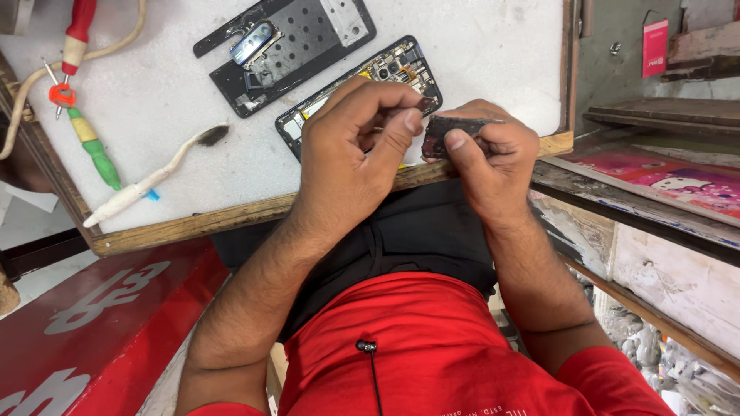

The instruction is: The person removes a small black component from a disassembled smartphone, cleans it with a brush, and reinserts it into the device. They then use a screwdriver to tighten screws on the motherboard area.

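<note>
Pinching a small dark rectangular part (453, 132) between thumb and forefinger, your right hand (493, 158) held it just above the near edge of the surface (193, 166), over the wooden rim. Your left hand (351, 150) came in from the other side, its fingers (408, 123) curled narrow and its thumb tip pressed against the left end of that same part, so both hands closed on it at once. The part looked thin, flat and light, likely stiff but easy to bend or crack, so I judged the edges to be the safe places to hold it, with the faces left alone. Just behind your left hand lay the opened phone (385, 73), its board and camera parts exposed and partly hidden by your knuckles; that one looked fragile too, better held by its frame than by anything inside. Further back lay the dark back cover (289, 46), apart from the phone. Over on the left side of the surface rested a white brush with dark bristles (154, 177), a green-handled tool (96, 150), a red-handled tool (77, 31) and a pale cable (23, 92), all well away from your hands. I could not tell whether the part was bare metal, plastic or covered with adhesive.
</note>
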